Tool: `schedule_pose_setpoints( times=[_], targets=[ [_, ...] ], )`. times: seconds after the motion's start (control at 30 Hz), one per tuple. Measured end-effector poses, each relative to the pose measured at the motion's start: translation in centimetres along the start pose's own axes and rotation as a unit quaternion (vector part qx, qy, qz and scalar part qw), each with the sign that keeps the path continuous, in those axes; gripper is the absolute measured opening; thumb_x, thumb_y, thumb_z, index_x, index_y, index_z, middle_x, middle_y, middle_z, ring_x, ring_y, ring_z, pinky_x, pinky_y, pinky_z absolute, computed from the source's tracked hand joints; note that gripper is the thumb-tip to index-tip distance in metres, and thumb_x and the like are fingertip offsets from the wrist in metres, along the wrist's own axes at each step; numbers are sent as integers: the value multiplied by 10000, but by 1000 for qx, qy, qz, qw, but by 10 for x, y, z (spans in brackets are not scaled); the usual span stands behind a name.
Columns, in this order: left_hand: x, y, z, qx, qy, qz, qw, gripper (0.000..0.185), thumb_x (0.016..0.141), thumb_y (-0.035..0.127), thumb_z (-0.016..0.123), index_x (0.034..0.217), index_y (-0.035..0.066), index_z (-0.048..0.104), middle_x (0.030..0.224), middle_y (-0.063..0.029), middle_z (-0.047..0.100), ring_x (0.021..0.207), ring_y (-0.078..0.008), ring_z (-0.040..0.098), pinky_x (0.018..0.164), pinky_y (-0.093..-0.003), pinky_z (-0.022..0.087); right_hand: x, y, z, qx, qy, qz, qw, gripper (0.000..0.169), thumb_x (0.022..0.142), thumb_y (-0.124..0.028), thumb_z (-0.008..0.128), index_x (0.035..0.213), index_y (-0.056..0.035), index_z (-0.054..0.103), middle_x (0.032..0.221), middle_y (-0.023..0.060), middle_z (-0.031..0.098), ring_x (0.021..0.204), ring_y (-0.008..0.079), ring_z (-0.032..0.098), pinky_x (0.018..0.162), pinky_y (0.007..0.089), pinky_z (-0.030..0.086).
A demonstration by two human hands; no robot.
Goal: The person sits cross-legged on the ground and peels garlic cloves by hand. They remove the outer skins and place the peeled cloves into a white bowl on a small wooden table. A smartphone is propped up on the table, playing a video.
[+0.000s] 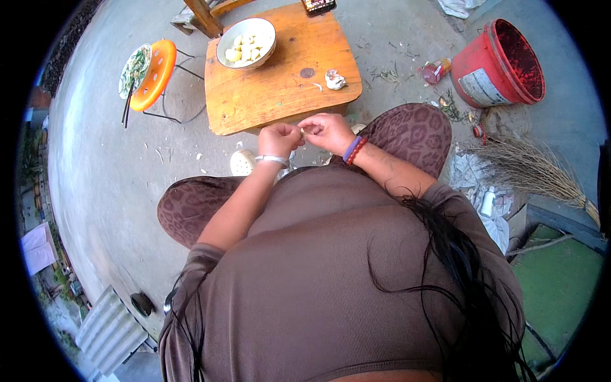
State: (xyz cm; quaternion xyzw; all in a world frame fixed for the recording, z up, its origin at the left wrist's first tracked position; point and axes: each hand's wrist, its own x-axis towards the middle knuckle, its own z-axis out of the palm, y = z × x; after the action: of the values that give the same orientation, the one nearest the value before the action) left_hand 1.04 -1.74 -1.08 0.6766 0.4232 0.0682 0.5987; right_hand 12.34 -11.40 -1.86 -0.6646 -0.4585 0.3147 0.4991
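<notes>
My left hand (pixel 279 138), with a silver bangle at the wrist, meets my right hand (pixel 329 132) fingertip to fingertip just off the near edge of a wooden chair seat (pixel 281 90). Pinched between them is a small pale piece, apparently a garlic clove (pixel 302 132), mostly covered by my fingers. On the seat, a partly broken garlic bulb (pixel 335 79) lies near the right corner, with a strip of peel (pixel 317 87) beside it. Toward the far left of the seat, a white bowl (pixel 264 61) holds several peeled garlic cloves (pixel 246 48).
A phone (pixel 318 5) rests at the seat's far edge. Left, an orange stool (pixel 164 59) carries a bowl of food (pixel 135 67) with chopsticks (pixel 127 106). Right are a red bucket (pixel 460 79), a jar (pixel 435 71) and a twig broom (pixel 530 164). Peel scraps litter the concrete floor (pixel 119 157).
</notes>
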Motion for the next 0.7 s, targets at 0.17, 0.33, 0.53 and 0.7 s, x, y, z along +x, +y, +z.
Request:
schedule_pose_setpoints(
  times=[0.17,0.33,0.53,0.7],
  targets=[
    [-1,1,1,25,17,34,999,150,747,109,526,684,-25,552,606,-61,569,529,-112,560,451,-184,424,0,0,3,79,2,52,996,147,667,-48,581,805,1,564,677,73,579,623,88,557,557,211,445],
    [0,4,2,-22,23,9,999,145,751,104,515,682,-19,546,605,-61,567,539,-120,565,454,-184,427,0,0,3,134,-4,80,988,122,713,-44,545,822,9,531,696,47,562,647,85,552,545,206,445],
    [-1,4,-1,-85,41,-20,995,135,750,106,517,708,-21,534,636,-77,570,535,-126,565,459,-191,440,4,9,4,216,1,122,969,150,740,-63,524,876,-15,481,773,38,534,654,102,549,515,205,446],
    [0,2,-7,-93,36,-50,994,96,736,81,520,725,-12,539,635,-64,566,534,-116,558,458,-187,436,5,6,-4,254,-27,188,948,169,759,-106,516,907,-36,473,807,42,542,677,106,549,520,194,444]
  ],
)
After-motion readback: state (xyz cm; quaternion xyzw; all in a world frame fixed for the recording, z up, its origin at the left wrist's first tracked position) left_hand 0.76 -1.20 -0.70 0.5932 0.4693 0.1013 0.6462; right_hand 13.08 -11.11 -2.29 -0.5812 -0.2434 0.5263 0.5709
